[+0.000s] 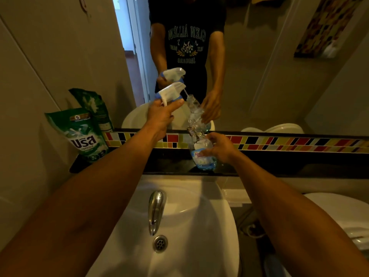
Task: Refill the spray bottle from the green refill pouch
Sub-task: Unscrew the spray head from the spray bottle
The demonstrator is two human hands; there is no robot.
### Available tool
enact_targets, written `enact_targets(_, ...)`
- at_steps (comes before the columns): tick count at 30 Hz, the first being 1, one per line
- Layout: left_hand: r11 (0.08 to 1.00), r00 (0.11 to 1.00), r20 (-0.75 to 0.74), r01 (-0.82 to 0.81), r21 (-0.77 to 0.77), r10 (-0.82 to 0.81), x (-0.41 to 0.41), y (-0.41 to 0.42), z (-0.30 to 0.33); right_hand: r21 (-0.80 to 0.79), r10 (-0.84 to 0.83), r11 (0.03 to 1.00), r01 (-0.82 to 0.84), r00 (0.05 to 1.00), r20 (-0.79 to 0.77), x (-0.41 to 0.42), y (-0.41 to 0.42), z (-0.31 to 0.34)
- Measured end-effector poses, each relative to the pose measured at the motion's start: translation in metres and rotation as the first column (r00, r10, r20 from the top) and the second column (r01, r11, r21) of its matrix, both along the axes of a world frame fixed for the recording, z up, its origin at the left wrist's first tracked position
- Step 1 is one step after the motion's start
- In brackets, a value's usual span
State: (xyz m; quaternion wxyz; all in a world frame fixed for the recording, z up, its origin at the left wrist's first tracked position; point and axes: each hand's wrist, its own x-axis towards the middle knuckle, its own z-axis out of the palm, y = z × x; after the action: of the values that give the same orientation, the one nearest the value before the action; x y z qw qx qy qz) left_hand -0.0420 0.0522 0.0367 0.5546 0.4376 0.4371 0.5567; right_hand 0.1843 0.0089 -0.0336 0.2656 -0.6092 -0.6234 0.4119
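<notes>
A clear spray bottle point(201, 154) with a blue label stands on the dark ledge point(279, 166) behind the sink, against the mirror. My right hand point(219, 149) grips its body from the right. My left hand point(162, 116) holds the white and blue trigger head point(171, 91) lifted above and left of the bottle; its thin dip tube point(185, 92) slants down toward the bottle's neck. The green refill pouch point(83, 134) stands upright at the ledge's left end, against the wall, untouched.
A white sink point(209, 226) with a chrome tap point(155, 210) and drain point(160, 243) lies below the ledge. A coloured tile strip point(289, 143) runs under the mirror point(279, 66), which reflects a person and both objects. A white toilet point(343, 214) sits at right.
</notes>
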Motion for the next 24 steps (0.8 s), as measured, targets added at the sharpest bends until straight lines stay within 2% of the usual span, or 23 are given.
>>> enact_targets(4, 0.997, 0.993, 0.112, -0.031, -0.068, 0.038, -0.016, 0.004, -0.005, 0.016, 0.002, 1.000, -0.003, 0.999, 0.043, 0.005, -0.001, 0.001)
enact_targets(9, 0.981, 0.969, 0.180, -0.146, -0.124, 0.168, -0.035, 0.006, -0.008, 0.009, -0.018, 1.000, 0.017, 0.991, 0.129, 0.013, 0.002, -0.002)
enact_targets(14, 0.964, 0.954, 0.164, -0.228, -0.138, 0.249, -0.059, 0.009, -0.009, 0.008, -0.030, 1.000, 0.029, 0.979, 0.202, 0.022, 0.004, -0.004)
enact_targets(21, 0.928, 0.896, 0.253, -0.332, -0.167, 0.366, -0.078, 0.012, -0.007, 0.009, -0.071, 0.997, 0.071, 0.983, 0.167, 0.026, 0.003, -0.002)
enact_targets(24, 0.904, 0.878, 0.222, -0.396, -0.161, 0.424, -0.083, 0.013, -0.011, 0.012, -0.077, 0.997, 0.076, 0.986, 0.146, 0.028, 0.005, -0.002)
